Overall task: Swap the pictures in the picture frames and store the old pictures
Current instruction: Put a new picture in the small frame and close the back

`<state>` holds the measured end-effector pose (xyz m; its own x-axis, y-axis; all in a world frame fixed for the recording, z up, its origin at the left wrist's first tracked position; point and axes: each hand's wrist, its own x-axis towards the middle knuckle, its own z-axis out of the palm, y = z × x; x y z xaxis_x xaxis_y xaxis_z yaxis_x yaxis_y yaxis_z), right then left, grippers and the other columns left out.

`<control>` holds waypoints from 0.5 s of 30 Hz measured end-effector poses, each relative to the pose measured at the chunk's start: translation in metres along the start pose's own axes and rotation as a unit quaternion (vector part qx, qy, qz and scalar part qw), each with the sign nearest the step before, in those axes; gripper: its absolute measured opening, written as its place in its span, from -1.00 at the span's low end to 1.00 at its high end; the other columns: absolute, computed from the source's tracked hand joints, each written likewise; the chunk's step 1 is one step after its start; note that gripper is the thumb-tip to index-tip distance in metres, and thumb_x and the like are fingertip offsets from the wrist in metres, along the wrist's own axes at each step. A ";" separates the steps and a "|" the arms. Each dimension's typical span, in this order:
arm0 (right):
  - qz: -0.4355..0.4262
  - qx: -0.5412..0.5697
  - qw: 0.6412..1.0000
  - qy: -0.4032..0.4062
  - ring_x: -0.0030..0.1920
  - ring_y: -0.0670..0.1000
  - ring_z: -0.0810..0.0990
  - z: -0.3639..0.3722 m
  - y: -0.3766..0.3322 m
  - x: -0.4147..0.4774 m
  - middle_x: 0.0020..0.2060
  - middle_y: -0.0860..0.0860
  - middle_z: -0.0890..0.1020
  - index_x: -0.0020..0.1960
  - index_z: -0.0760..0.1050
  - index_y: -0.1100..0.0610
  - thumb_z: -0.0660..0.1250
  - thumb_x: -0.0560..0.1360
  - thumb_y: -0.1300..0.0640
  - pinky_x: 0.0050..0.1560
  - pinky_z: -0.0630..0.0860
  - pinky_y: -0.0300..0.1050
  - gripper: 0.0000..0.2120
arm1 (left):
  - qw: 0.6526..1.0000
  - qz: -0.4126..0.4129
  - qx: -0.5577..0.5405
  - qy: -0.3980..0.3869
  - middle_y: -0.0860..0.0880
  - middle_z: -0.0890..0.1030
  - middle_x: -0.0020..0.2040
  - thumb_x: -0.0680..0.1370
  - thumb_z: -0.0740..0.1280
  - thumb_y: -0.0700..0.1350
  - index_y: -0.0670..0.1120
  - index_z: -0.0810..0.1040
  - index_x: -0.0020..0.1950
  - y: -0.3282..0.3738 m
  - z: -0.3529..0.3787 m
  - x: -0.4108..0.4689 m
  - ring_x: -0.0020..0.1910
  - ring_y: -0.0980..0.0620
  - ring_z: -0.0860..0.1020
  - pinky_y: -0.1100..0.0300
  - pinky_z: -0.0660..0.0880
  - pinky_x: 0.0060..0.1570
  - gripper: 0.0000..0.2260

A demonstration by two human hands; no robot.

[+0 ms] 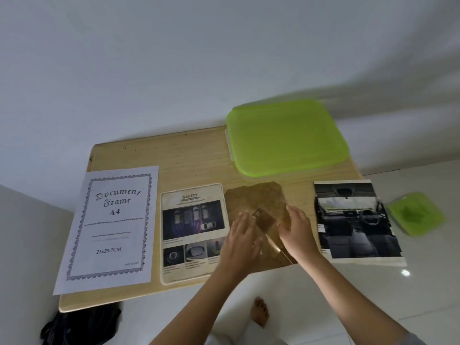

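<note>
Pale matt wooden table (199,155), translucent green plastic lid (286,138), brown fibreboard backing (258,197), glossy white floor tiles (398,290)

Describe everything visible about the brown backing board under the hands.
The brown backing board looks like mottled fibreboard with a folding stand flap. It lies flat on the wooden table, between the safety sheet and the car interior photo. The left hand and right hand rest on it, fingers spread.

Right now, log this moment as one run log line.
stage: frame back being worked | left hand: on brown backing | right hand: on stand flap | safety sheet: beside, left
</note>
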<state>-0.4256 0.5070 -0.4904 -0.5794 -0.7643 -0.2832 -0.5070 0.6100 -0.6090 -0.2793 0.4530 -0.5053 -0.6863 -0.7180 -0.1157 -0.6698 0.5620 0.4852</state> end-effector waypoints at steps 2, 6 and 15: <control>0.019 0.012 1.000 -0.003 0.43 0.07 0.21 -0.006 0.011 -0.001 0.41 0.12 0.30 0.44 0.21 0.22 0.25 0.52 0.21 0.42 0.14 -0.09 -0.48 | 0.998 -0.002 0.055 -0.040 -0.13 0.46 0.34 0.47 0.11 0.03 -0.14 0.49 0.29 0.014 0.025 0.004 0.33 -0.09 0.43 -0.01 0.43 0.23 -0.53; 0.051 0.062 0.997 -0.017 0.39 0.06 0.30 -0.008 0.009 -0.001 0.38 0.09 0.36 0.44 0.22 0.19 0.25 0.51 0.19 0.37 0.24 -0.10 -0.48 | 0.996 -0.015 0.086 -0.032 -0.13 0.38 0.40 0.50 0.09 0.07 -0.14 0.35 0.39 0.021 0.044 0.006 0.41 -0.09 0.33 0.01 0.32 0.28 -0.49; 0.164 0.226 0.959 -0.051 0.05 0.18 0.54 -0.029 0.010 0.023 0.03 0.19 0.58 0.13 0.46 0.31 0.30 0.48 0.20 0.07 0.46 0.04 -0.73 | 0.999 0.017 0.041 -0.012 -0.04 0.02 0.53 0.62 -0.09 0.14 -0.04 -0.04 0.51 0.007 0.048 0.002 0.51 0.06 -0.17 0.14 -0.18 0.44 -0.49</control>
<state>-0.4620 0.5015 -0.4815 -0.5827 -0.5773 -0.5720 0.0337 0.6861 -0.7268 -0.2988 0.4755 -0.5434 -0.7152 -0.6884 -0.1206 -0.6658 0.6187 0.4169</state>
